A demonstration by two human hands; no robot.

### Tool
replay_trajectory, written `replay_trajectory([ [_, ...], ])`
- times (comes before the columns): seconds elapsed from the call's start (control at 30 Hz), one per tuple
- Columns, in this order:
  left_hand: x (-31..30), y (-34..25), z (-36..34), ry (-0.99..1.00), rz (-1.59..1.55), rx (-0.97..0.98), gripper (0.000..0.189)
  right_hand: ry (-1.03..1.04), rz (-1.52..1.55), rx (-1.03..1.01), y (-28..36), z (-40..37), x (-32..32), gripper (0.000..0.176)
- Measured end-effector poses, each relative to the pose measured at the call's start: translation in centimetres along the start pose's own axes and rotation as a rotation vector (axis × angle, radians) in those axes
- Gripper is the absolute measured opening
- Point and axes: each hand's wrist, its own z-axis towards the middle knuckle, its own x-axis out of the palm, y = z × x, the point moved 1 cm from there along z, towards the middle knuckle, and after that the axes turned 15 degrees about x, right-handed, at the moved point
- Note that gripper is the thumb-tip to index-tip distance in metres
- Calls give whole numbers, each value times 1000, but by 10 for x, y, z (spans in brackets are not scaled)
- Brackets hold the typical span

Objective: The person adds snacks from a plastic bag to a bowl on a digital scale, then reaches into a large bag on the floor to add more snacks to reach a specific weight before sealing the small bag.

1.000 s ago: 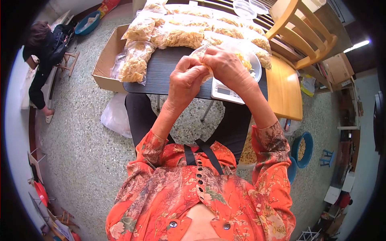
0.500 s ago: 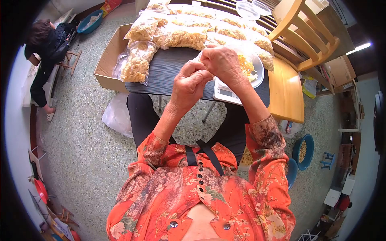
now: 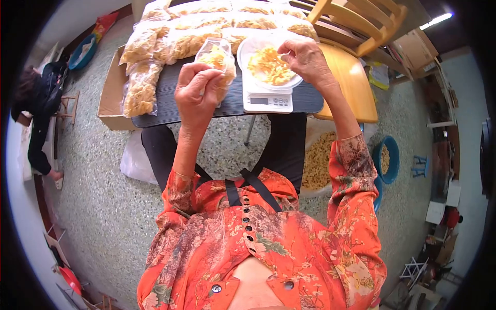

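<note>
Pinching the clear bag [image 3: 216, 54] at its near side, left hand [image 3: 197, 95] closed on the plastic; bag's long axis runs roughly away from the person, far end tipped slightly left. Bag sits just beyond and right of left hand, well left of right hand [image 3: 306, 61], bowl [image 3: 245, 48] on scale [image 3: 267, 102] between. Right hand over bowl's right side, fingers curled, can't tell if gripping anything

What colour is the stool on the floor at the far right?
The stool is blue; it shows best in the head view.
</note>
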Motion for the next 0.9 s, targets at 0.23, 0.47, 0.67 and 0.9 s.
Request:
replay_trajectory([
  [0.23, 2, -3, 0, -1, -17, 18, 15, 222, -366, 4, -7, -7, 16, 41],
  [0.47, 3, -5, 0, 16, -13, 27, 15, 210, -371, -57, 4, -1, 38, 37],
  [0.67, 3, -6, 0, 20, -20, 36, 15, 247, -187, -38, -3, 8, 40, 23],
  [0.9, 3, -7, 0, 28, -17, 32, 15, 209, -215, -34, -1, 0, 28, 27],
])
